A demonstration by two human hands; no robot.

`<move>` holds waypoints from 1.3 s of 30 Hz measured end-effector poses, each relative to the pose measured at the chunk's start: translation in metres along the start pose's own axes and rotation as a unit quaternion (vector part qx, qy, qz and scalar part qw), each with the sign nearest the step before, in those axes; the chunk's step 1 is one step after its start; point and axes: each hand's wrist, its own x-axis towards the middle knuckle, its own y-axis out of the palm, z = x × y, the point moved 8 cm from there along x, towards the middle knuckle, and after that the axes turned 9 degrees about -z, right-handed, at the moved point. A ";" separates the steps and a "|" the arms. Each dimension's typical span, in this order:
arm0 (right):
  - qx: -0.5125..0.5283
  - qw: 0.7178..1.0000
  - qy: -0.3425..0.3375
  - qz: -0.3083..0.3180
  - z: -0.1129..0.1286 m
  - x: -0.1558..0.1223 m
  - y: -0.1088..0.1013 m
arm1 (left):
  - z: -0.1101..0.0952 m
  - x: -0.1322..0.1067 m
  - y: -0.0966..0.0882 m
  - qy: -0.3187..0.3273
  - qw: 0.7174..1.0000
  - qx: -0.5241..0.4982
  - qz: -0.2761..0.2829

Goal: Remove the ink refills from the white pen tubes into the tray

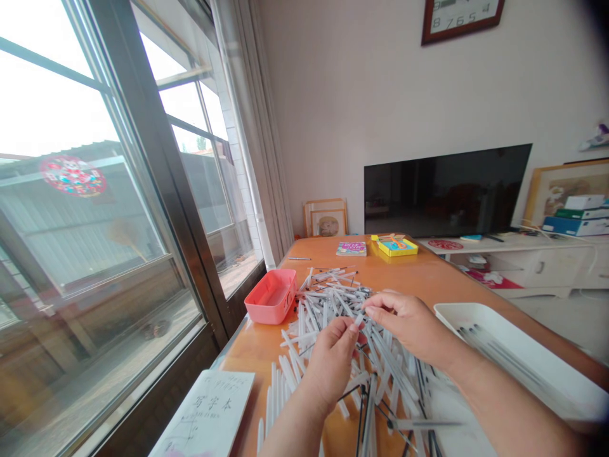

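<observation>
In the head view, my left hand is closed around a translucent pen barrel, which points up and away. My right hand pinches at the barrel's far end, where something small and dark shows between the fingertips; its kind is too small to make out. Under and around both hands spreads a heap of loose pen barrels, clear or whitish. Thin dark refills and small black pieces lie among them.
A pink plastic box stands left of the heap. At right, a white tray holds several assembled-looking pens. A notebook lies front left. Farther back on the wooden table are a booklet and a yellow box.
</observation>
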 end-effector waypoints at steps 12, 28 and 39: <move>-0.088 0.995 -0.033 0.032 0.003 -0.003 -0.001 | 0.000 -0.001 0.004 0.042 0.997 0.063 0.015; -0.233 0.970 0.002 0.072 -0.011 -0.009 0.009 | -0.009 -0.006 0.006 0.128 0.981 0.144 0.011; -0.128 0.988 0.004 0.088 -0.017 -0.009 0.007 | -0.008 -0.006 0.007 0.116 0.982 0.148 0.015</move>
